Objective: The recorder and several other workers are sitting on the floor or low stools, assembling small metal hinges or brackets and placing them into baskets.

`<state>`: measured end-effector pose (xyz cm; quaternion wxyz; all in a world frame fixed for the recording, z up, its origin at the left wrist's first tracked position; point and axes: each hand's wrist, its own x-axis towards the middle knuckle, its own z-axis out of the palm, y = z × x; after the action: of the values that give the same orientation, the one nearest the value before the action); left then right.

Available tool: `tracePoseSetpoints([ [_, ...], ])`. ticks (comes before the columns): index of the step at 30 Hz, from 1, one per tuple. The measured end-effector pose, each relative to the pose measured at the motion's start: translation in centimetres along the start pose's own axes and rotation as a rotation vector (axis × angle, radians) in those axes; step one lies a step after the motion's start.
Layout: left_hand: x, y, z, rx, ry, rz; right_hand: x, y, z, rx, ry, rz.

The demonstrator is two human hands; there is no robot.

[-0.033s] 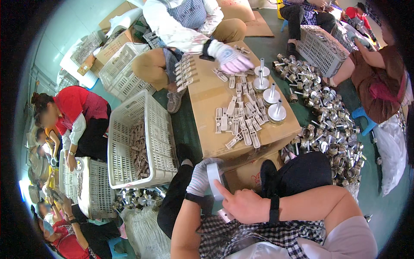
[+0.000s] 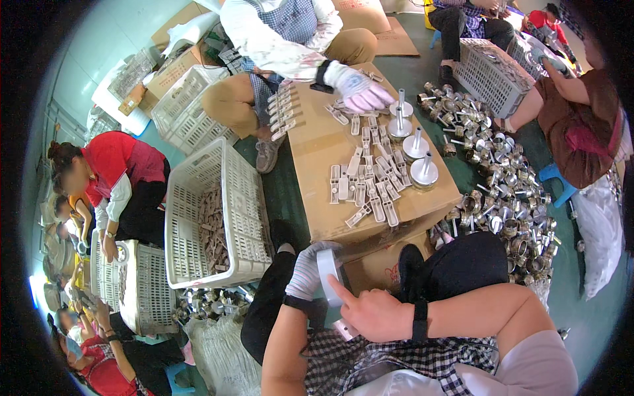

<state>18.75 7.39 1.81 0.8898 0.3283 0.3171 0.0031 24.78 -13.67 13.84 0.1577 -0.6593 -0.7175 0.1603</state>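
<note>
Metal strip (image 2: 328, 272), pale, thin and probably light and stiff, is sitting close over my lap; my gloved left hand (image 2: 309, 269) is grasping its edge while my bare right hand (image 2: 370, 311) is pressing a fingertip against it, otherwise holding nothing. Its edges look best for gripping.

cardboard box (image 2: 317, 158) bearing white clips (image 2: 363, 181) and metal parts (image 2: 416, 148).

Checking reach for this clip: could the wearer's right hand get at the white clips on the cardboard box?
Probably yes: the right hand is bare, just below the cardboard box, and nothing stands between it and the nearest white clips.
</note>
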Motion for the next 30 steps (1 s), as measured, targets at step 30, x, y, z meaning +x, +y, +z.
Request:
tracePoseSetpoints([
  [30,-0.31,-0.14,0.64,0.07,0.069,0.104,0.13,0.16,0.76,0.025,-0.047,0.023],
])
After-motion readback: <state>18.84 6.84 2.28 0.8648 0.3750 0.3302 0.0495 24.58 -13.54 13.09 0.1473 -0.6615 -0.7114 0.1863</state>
